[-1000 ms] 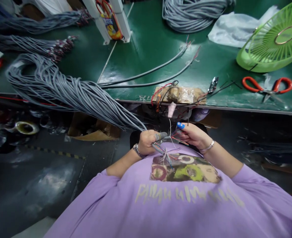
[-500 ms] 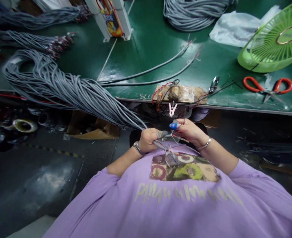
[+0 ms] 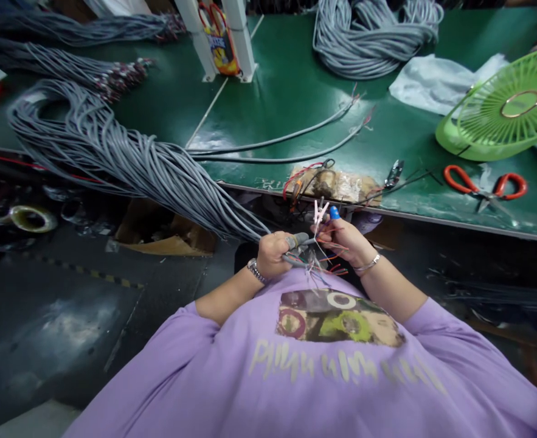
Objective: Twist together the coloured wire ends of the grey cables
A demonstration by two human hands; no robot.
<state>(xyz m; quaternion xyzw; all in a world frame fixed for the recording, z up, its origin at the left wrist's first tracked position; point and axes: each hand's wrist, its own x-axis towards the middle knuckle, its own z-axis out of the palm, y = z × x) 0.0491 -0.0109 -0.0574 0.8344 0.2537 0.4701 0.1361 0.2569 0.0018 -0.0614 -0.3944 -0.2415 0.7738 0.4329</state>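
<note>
My left hand (image 3: 275, 252), with grey covers on its fingertips, is closed round the ends of several grey cables (image 3: 245, 222). Thin coloured wires (image 3: 327, 261) fan out from the stripped ends in front of my shirt. Close on the right, my right hand (image 3: 348, 240) has its fingers curled in at some of these wires; a blue finger cover shows on one fingertip. Just beyond those fingers stands a pale pink clothespin (image 3: 320, 213) at the bench edge. What exactly the right fingertips pinch is partly hidden.
A thick grey cable bundle (image 3: 113, 149) lies along the green bench (image 3: 268, 115). Taped cardboard (image 3: 354, 185), red-handled scissors (image 3: 487, 188), a green fan (image 3: 500, 109) and a coiled cable bundle (image 3: 368, 45) are farther right. A cardboard box (image 3: 168, 240) sits below the bench.
My right hand has turned, and its blue-covered finger now points up beside the clothespin. The wires are spread wider. My left hand keeps its hold; the view has shifted slightly.
</note>
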